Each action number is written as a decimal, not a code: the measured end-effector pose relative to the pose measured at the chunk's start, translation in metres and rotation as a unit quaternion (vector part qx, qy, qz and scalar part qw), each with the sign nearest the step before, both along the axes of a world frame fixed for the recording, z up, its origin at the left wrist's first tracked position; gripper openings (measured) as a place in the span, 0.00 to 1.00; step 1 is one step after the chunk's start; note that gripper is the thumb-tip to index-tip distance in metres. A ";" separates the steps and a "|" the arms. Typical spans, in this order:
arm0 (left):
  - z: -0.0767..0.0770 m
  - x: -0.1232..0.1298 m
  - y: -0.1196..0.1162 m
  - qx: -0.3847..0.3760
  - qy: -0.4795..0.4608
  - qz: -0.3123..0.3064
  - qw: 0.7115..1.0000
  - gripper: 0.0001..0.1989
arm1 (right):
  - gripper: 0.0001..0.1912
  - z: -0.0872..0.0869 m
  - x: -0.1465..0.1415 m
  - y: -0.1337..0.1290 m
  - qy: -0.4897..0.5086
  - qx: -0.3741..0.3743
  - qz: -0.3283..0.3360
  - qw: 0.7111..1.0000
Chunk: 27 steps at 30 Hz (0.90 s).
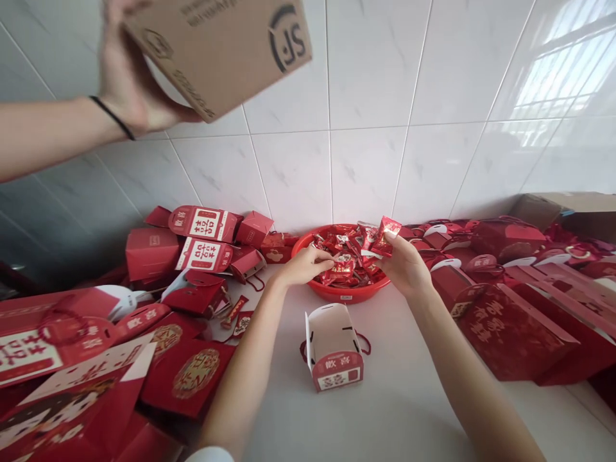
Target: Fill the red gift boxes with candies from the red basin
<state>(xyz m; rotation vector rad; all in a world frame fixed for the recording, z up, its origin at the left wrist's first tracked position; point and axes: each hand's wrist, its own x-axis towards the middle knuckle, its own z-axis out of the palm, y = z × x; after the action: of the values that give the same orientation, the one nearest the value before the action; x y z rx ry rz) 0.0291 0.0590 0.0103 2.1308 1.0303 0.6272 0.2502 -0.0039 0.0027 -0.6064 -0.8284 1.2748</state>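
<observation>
A red plastic basin [332, 295] against the wall holds many candies [342, 269] in red and gold wrappers. My right hand [404, 264] is over the basin's right side, its fingers closed on several wrapped candies [387, 232]. At the basin's left side is my left hand [305, 264], fingers curled together close to the candies. Whatever is between those fingertips is hidden. Between my forearms a small red gift box [339, 375] stands on the white table [385, 410] with its top open, its pale inside showing, and dark red cord handles at its sides.
Another person's hand [139, 90], wearing a black wristband, holds a cardboard carton [226, 51] above the left side. Red gift boxes [187, 378] are heaped at left, and more red boxes [510, 327] at right. A brown carton [572, 202] sits at the back right by the tiled wall.
</observation>
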 end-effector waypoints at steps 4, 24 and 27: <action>0.015 -0.020 -0.035 0.006 -0.007 -0.048 0.999 0.14 | 0.12 0.006 -0.003 -0.011 -0.058 0.020 0.045 0.997; 0.015 -0.041 -0.084 -0.096 0.237 -0.103 0.961 0.20 | 0.16 0.015 -0.032 -0.057 -0.482 0.092 0.256 0.833; 0.016 -0.040 -0.083 -0.093 0.241 -0.101 0.961 0.19 | 0.17 0.014 -0.037 -0.060 -0.523 0.102 0.207 0.821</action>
<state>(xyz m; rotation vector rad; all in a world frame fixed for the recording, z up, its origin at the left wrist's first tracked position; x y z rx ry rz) -0.0111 -0.0243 0.0259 2.2289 1.0512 -0.0955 0.2128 -0.0634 0.0166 -1.0013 -2.0793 1.1523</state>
